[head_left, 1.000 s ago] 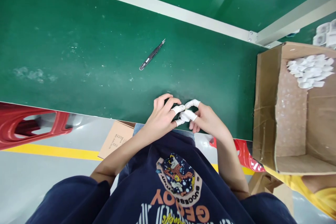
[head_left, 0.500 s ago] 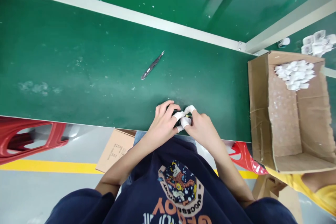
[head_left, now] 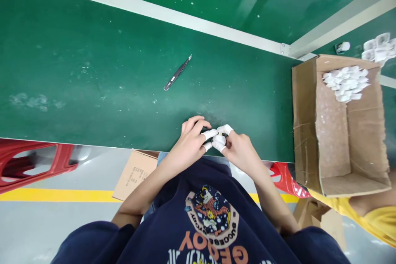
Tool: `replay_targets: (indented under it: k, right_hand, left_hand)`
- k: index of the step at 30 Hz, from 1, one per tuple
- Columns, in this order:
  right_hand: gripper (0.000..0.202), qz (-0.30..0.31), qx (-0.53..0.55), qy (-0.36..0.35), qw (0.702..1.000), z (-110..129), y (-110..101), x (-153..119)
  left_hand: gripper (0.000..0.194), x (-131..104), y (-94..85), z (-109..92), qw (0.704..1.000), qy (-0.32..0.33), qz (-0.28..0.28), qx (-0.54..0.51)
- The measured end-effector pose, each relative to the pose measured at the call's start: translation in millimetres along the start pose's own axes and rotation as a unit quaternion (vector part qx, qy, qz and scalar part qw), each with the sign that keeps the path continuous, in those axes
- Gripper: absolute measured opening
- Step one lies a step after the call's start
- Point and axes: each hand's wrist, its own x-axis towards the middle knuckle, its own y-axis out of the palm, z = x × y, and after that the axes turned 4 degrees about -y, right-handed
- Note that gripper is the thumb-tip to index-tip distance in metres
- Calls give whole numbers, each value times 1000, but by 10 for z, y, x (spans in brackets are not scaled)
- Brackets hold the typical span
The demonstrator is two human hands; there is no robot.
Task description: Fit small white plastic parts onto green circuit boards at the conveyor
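Near the front edge of the green table, my two hands meet around a small white rounded part with a bit of yellow and black at its top. My left hand pinches at its left side, thumb and index finger in white finger cots. My right hand grips it from the right, also with white cots on thumb and index finger. The fingers cover much of the part, so its exact kind cannot be made out. Farther back on the table lie black tweezers, touched by neither hand.
At the right stands an open cardboard box with a pile of white pieces. Beyond it are white plastic parts and a small device. A pale metal rail runs along the back. Someone's yellow sleeve shows at lower right.
Between my fingers the white rounded part has turned so more of its white face shows. Both hands stay in nearly the same place; the view has shifted slightly.
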Motion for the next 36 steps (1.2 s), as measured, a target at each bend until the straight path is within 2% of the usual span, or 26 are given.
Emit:
replay_targets:
  k: [3, 6, 10, 15, 19, 23, 24, 26, 28, 29, 31, 33, 36]
  right_hand:
    - [26, 55, 145, 0, 988, -98, -47, 6]
    - [39, 119, 297, 5, 947, -196, -63, 13]
    - [36, 95, 315, 33, 944, -225, -51, 37]
    - [41, 146, 393, 26, 907, -249, -68, 70]
    - [37, 116, 373, 29, 920, -282, -76, 85]
    - [56, 156, 444, 2, 882, -340, -83, 56]
    - [59, 148, 442, -9, 885, -350, -74, 26]
    - [57, 79, 364, -28, 928, -347, -24, -64]
    - [44, -14, 219, -50, 974, -320, 66, -175]
    - [37, -49, 146, -62, 986, -302, 119, -227]
    - [27, -86, 22, -83, 993, -273, 221, -301]
    - [25, -91, -61, -102, 989, -264, 289, -324]
    - [27, -97, -86, -126, 983, -294, 282, -283]
  left_hand:
    - [17, -5, 10, -8, 1000, -9, -5, 1]
    - [14, -9, 17, -7, 1000, -9, -7, 5]
    - [14, -5, 8, -2, 1000, -2, -10, 10]
    - [20, 6, -9, -6, 1000, -2, -16, 17]
    - [25, 21, -10, -8, 1000, -1, -21, 23]
    - [29, 41, -9, -8, 1000, -5, -21, 22]
    - [29, 44, -8, -9, 999, -5, -25, 21]
    - [29, 46, -4, -14, 999, -3, -35, 18]
    - [29, 44, -1, -18, 999, -1, -40, 16]
    - [28, 43, 0, -20, 999, 0, -41, 15]
    - [29, 44, -1, -21, 999, 3, -43, 17]
    - [29, 48, -5, -19, 999, 7, -46, 20]
    - [30, 57, -13, -13, 999, 11, -43, 21]
